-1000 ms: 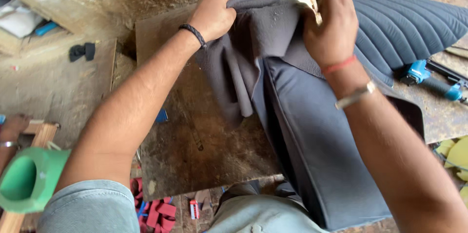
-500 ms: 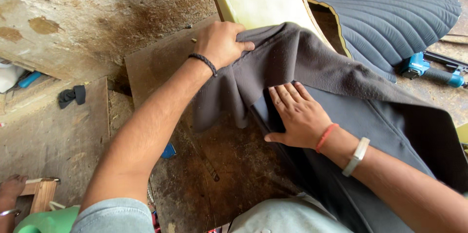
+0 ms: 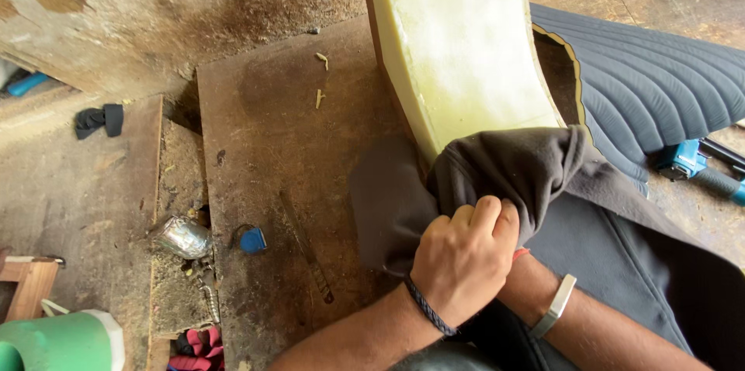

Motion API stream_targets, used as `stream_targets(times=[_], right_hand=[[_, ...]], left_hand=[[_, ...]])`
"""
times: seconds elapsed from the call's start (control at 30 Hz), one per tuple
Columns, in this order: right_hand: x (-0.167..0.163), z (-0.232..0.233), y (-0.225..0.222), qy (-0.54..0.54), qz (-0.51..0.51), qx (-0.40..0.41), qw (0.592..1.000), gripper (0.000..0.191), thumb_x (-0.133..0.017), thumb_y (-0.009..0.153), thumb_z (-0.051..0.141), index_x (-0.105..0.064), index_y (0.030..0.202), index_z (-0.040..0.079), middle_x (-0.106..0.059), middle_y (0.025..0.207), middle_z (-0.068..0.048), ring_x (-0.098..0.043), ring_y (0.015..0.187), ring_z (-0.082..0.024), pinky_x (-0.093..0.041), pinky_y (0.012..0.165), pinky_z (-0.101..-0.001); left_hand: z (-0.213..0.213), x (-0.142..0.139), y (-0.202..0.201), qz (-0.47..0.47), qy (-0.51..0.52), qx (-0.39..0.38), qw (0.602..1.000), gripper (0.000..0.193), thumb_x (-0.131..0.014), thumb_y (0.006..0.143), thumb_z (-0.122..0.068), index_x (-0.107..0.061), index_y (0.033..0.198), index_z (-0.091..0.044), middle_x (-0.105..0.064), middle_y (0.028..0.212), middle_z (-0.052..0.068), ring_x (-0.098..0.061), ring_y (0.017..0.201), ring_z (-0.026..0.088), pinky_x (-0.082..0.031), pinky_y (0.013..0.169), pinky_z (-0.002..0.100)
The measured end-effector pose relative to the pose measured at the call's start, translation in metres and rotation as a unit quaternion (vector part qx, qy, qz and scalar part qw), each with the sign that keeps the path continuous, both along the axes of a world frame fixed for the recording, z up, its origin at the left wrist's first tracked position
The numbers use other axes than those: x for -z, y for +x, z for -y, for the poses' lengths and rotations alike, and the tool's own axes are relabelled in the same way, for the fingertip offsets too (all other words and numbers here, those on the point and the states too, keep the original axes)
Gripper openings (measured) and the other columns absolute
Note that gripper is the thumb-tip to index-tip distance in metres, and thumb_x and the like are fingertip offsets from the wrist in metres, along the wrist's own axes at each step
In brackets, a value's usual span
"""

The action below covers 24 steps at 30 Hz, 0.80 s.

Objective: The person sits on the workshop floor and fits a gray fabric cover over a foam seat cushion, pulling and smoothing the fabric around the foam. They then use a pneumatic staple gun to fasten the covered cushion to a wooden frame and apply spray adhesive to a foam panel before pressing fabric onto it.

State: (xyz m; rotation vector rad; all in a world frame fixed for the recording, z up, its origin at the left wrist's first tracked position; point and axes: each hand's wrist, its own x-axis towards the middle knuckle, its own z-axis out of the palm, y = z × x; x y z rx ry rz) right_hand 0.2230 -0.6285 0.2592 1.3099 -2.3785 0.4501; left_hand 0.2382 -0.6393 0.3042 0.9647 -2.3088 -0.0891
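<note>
Worn wooden boards (image 3: 279, 130) made up your work surface, with a pale yellow foam cushion (image 3: 458, 53) standing across them. Your left hand (image 3: 462, 258) was clenched tight on a bunched fold of the dark grey fabric cover (image 3: 512, 165), which wrapped only the cushion's near end. Your right hand was hidden behind the left; just its wrist (image 3: 543, 301) with a metal bracelet showed, so its grip could not be told. Judging by the bare foam beyond, the cover had only started over it, most of the cushion uncovered. A ribbed dark seat cover (image 3: 660, 84) and a blue tool (image 3: 687, 160) lay to the right
</note>
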Motion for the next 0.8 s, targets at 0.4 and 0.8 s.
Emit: stream_targets(times=[0.4,0.8], right_hand=[[0.060,0.029,0.001,-0.050,0.108,0.006,0.993,0.020,-0.048,0.104,0.005,-0.066,0.100,-0.003,-0.060,0.107,-0.009,-0.059,0.109,-0.023,-0.051,0.092,-0.0266],[-0.001,0.092,-0.032,0.381,0.029,-0.311,0.870,0.093,-0.070,0.076,0.068,-0.050,0.144,0.007,-0.048,0.148,-0.016,-0.042,0.138,-0.033,-0.029,0.115,-0.0457]], left_hand=[[0.029,0.004,0.024,0.063,0.034,0.044,0.997,0.011,-0.071,0.085,-0.009,-0.071,0.090,0.000,-0.061,0.088,0.009,-0.062,0.069,0.018,-0.050,0.052,0.031],[0.184,0.022,0.080,0.029,-0.011,-0.031,0.999,0.014,-0.058,0.100,-0.011,-0.071,0.097,-0.014,-0.068,0.081,0.008,-0.071,0.071,0.022,-0.058,0.059,0.035]])
